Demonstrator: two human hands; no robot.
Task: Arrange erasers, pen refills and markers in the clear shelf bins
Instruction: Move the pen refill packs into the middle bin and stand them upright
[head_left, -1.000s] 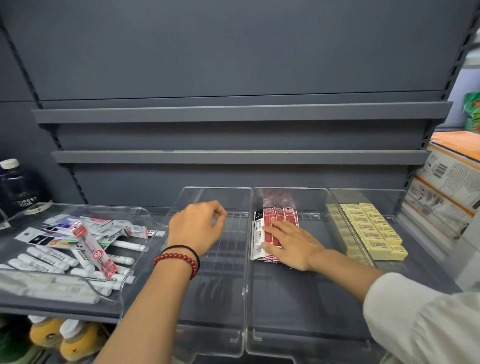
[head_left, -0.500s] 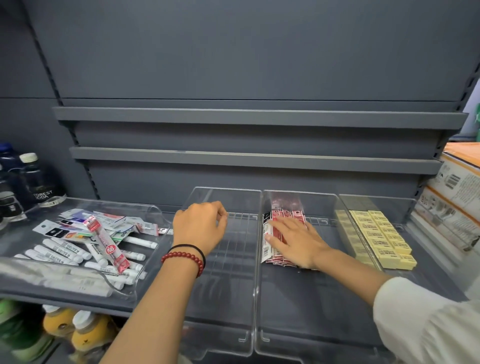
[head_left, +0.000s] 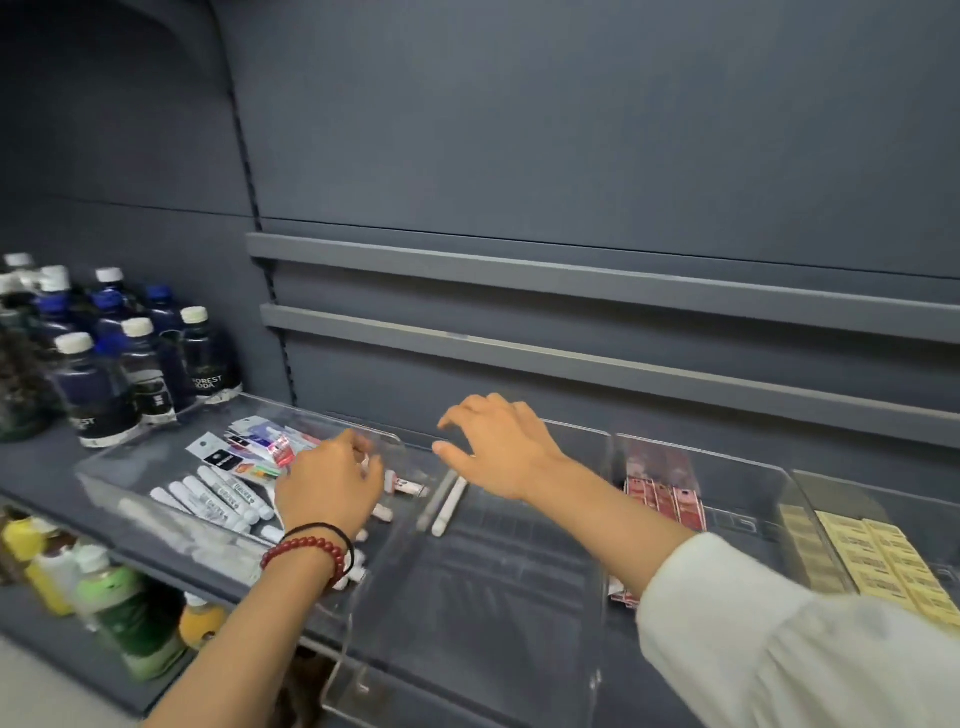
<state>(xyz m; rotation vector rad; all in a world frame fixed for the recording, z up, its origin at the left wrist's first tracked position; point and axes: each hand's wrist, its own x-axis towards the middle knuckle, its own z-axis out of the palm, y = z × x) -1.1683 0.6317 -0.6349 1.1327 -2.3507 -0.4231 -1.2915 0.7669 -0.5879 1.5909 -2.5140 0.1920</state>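
White markers (head_left: 218, 499) lay loose in the clear tray (head_left: 130, 467) at left, with a single marker (head_left: 451, 500) against the left wall of the middle bin (head_left: 493, 597). The left hand (head_left: 330, 488) reached palm-down into the tray, fingers curled over the markers; whether it gripped one could not be told. The right hand (head_left: 498, 447) hovered over the bin, fingers spread, holding nothing. Red pen refills (head_left: 665, 499) and yellow erasers (head_left: 883, 551) lay in bins further right.

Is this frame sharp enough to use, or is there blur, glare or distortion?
Head view: the left hand and right hand are softened by motion blur; the wide lens slants the shelf rails; the clear bin wall shows pale reflections; the upper left corner is dark.
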